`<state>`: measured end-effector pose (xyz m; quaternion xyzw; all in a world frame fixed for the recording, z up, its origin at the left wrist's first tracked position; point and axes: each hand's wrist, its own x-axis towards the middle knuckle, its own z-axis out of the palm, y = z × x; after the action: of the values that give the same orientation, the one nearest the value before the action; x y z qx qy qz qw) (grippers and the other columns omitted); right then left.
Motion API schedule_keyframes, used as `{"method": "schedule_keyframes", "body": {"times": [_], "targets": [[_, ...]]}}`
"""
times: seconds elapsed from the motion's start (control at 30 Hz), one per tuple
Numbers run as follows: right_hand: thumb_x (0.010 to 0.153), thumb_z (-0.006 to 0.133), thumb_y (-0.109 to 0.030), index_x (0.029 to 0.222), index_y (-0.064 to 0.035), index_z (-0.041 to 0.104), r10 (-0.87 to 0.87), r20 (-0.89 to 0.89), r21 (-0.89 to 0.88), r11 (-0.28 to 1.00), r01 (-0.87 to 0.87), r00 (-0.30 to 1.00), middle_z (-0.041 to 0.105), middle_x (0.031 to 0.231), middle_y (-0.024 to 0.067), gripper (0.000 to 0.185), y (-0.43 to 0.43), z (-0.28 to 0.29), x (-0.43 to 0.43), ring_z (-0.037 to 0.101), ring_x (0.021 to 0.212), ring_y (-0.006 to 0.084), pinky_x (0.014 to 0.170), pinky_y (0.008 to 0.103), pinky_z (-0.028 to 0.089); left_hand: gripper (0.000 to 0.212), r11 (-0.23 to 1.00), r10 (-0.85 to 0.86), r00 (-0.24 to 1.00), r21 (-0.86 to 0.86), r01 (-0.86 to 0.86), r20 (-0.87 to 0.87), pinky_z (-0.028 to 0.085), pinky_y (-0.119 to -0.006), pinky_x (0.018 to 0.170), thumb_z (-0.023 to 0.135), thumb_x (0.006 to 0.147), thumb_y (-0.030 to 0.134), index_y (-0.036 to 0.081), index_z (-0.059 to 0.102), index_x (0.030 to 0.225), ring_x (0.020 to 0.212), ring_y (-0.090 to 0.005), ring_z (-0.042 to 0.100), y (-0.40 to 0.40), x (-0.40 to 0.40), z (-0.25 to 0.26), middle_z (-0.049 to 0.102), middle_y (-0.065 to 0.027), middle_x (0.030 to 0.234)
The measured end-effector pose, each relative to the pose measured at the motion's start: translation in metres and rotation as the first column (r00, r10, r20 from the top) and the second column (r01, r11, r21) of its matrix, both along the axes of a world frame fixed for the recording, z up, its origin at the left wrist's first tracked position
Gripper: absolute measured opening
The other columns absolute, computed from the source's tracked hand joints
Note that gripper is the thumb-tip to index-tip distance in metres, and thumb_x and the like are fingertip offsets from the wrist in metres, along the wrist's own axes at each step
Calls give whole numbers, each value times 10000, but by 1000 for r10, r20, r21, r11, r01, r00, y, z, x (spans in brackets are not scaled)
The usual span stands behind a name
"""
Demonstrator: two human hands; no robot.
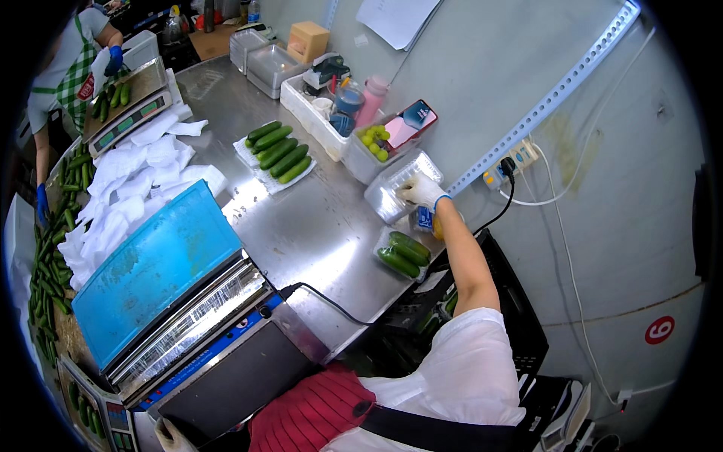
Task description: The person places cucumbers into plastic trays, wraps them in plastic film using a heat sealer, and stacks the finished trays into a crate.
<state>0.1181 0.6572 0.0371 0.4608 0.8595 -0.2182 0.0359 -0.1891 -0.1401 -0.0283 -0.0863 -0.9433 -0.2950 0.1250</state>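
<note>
My right hand, in a white glove with a blue cuff, reaches to a stack of clear plastic trays near the wall; its fingertips touch the top tray. My left hand, also gloved, is at the bottom edge beside the film wrapping machine; its fingers are partly cut off, so its hold cannot be told. A pack of cucumbers in clear film lies below the trays. Several cucumbers rest side by side on a white pad on the steel table.
White pads are heaped behind the machine's blue lid. Loose cucumbers lie at left, where a blue-gloved co-worker stands by a scale. A white bin and grapes line the wall. A black crate stands right.
</note>
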Motion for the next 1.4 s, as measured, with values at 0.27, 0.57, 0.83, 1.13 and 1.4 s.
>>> {"method": "schedule_keyframes", "body": {"times": [0.27, 0.57, 0.83, 1.13, 1.4], "targets": [[668, 688, -244, 847, -32, 749, 25, 198, 195, 979, -65, 980, 693, 839, 225, 285, 1, -5, -13, 697, 793, 354, 758, 420, 550, 297, 991, 60, 990, 113, -74, 128, 539, -330, 866, 730, 900, 154, -44, 694, 1118, 921, -218, 693, 47, 18, 43, 726, -169, 1049], [646, 691, -274, 853, -49, 751, 9, 147, 239, 970, -44, 989, 693, 822, 212, 312, 2, -14, -8, 689, 765, 353, 727, 413, 550, 285, 989, 85, 981, 107, -104, 172, 527, -312, 896, 711, 912, 120, -54, 686, 1137, 948, -205, 688, 35, 25, 30, 722, -159, 1088], [690, 704, -327, 903, -51, 747, -130, 221, 358, 933, 43, 967, 707, 929, 209, 351, -38, 25, -31, 693, 894, 358, 811, 426, 549, 367, 976, 87, 979, 183, -121, 185, 505, -294, 940, 709, 915, 115, -64, 637, 1227, 1049, -202, 670, 55, 29, 62, 687, -165, 1194], [723, 684, -98, 831, -85, 664, 626, -152, 852, 475, -219, 765, 652, 760, 104, 110, -182, 103, -121, 642, 711, 300, 634, 406, 525, 177, 963, -1, 997, 269, -19, 73, 495, -310, 833, 592, 979, 74, -58, 639, 1088, 865, -171, 609, 16, -7, 30, 675, -112, 963], [779, 610, -127, 885, -68, 650, 982, 66, 736, 73, -673, 179, 630, 814, 53, 127, -321, 79, -304, 648, 756, 222, 595, 356, 540, 139, 958, -177, 970, 199, 209, -167, 535, -312, 720, 696, 851, -5, -3, 676, 988, 767, -251, 686, 90, -19, 92, 693, -134, 886]]}}
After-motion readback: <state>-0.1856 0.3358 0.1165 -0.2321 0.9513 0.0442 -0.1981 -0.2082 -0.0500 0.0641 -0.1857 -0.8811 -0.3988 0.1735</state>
